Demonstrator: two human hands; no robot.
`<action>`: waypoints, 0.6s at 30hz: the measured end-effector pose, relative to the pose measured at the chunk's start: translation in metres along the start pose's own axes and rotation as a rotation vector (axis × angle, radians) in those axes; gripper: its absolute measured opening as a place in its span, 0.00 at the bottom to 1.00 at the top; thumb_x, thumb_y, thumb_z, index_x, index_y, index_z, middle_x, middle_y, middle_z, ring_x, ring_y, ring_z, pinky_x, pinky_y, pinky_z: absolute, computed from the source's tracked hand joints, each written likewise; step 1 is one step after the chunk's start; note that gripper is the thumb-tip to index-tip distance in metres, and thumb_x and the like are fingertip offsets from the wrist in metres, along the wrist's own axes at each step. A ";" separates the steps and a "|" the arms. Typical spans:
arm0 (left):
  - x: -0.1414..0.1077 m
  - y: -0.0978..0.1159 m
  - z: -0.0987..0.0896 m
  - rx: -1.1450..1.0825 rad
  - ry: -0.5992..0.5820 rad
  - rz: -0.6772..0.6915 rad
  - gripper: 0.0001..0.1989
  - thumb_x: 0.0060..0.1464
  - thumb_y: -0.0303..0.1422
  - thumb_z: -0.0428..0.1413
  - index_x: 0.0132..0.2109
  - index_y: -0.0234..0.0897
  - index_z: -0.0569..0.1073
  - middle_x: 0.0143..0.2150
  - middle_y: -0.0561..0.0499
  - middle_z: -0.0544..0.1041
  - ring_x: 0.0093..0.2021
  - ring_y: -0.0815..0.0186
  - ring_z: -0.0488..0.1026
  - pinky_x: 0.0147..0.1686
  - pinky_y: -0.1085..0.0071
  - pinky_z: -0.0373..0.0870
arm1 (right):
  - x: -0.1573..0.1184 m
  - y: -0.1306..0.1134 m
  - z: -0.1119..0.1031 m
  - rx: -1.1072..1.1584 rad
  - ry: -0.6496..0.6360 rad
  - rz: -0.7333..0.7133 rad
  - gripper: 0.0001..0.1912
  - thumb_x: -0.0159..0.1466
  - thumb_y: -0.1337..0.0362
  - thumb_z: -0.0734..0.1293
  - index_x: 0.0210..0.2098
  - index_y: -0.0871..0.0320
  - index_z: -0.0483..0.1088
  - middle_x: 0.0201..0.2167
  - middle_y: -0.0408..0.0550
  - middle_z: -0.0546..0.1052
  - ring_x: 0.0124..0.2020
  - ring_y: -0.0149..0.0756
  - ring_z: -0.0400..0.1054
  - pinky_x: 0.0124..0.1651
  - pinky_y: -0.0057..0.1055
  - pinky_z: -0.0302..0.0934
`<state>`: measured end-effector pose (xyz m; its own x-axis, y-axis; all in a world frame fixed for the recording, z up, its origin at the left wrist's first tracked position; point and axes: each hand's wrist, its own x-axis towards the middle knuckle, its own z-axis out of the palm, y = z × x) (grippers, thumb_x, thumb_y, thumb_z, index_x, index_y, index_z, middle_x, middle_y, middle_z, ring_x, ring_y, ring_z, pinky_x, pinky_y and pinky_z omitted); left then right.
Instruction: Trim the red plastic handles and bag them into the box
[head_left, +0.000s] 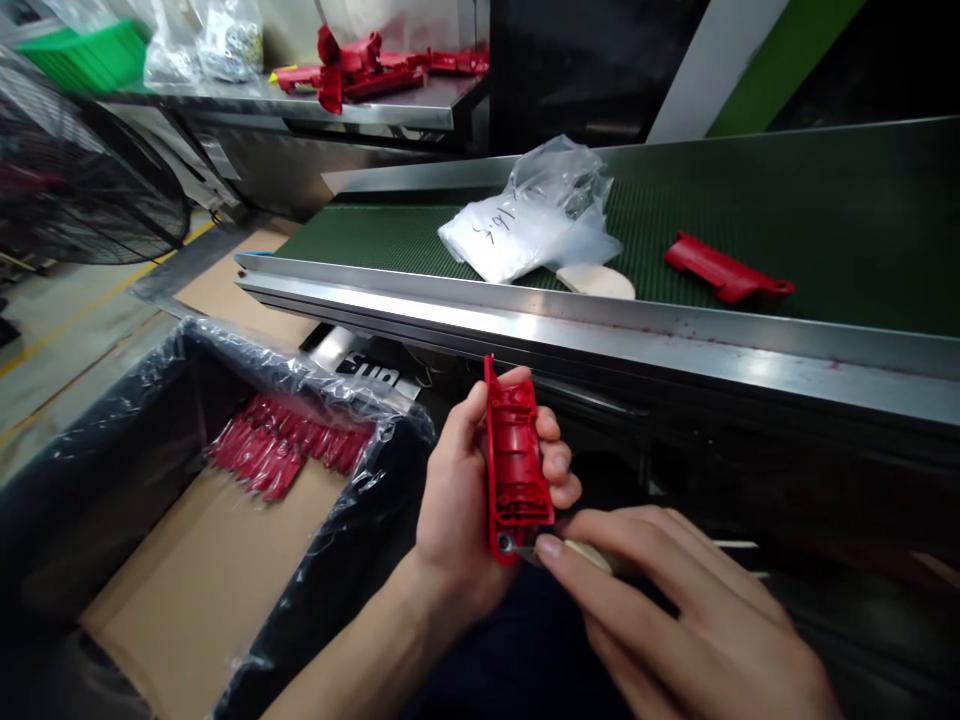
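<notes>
Red part upright in left hand, pinched; right hand pinching blade at part's bottom end.

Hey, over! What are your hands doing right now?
Left hand grips red plastic part upright. Right hand presses small tool to its bottom corner. Nothing blocking. Over.
</notes>
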<state>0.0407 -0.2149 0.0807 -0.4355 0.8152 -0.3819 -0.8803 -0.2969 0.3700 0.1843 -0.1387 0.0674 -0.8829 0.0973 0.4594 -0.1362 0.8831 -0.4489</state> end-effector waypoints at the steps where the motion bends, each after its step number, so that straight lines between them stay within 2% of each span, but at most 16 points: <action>1: 0.000 0.000 0.000 0.001 0.003 -0.002 0.16 0.66 0.40 0.41 0.51 0.38 0.67 0.34 0.51 0.65 0.26 0.71 0.63 0.25 0.75 0.62 | 0.000 0.001 0.000 -0.007 0.001 -0.001 0.19 0.62 0.77 0.62 0.50 0.59 0.72 0.42 0.52 0.75 0.41 0.36 0.69 0.39 0.34 0.65; 6: 0.000 -0.002 0.002 -0.003 0.019 -0.007 0.15 0.66 0.40 0.41 0.50 0.38 0.67 0.32 0.52 0.64 0.24 0.72 0.61 0.24 0.76 0.60 | 0.003 0.003 -0.002 -0.007 0.030 -0.003 0.18 0.61 0.78 0.63 0.47 0.60 0.74 0.40 0.52 0.76 0.40 0.35 0.69 0.38 0.33 0.65; 13: 0.001 -0.002 0.002 0.002 0.004 0.019 0.15 0.66 0.40 0.41 0.50 0.38 0.66 0.33 0.51 0.64 0.25 0.72 0.62 0.24 0.75 0.60 | 0.002 0.003 -0.002 -0.008 0.005 -0.031 0.17 0.61 0.77 0.63 0.47 0.60 0.74 0.40 0.52 0.77 0.38 0.37 0.69 0.35 0.34 0.64; 18: 0.001 -0.003 0.003 0.007 0.009 0.022 0.15 0.66 0.41 0.41 0.50 0.39 0.67 0.33 0.51 0.64 0.25 0.72 0.61 0.24 0.75 0.60 | 0.004 0.004 0.000 -0.007 0.000 -0.011 0.18 0.61 0.78 0.63 0.48 0.60 0.74 0.41 0.52 0.76 0.39 0.37 0.69 0.36 0.35 0.63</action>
<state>0.0432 -0.2121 0.0816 -0.4567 0.8038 -0.3812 -0.8691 -0.3117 0.3840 0.1804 -0.1350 0.0678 -0.8815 0.0876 0.4641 -0.1426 0.8874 -0.4384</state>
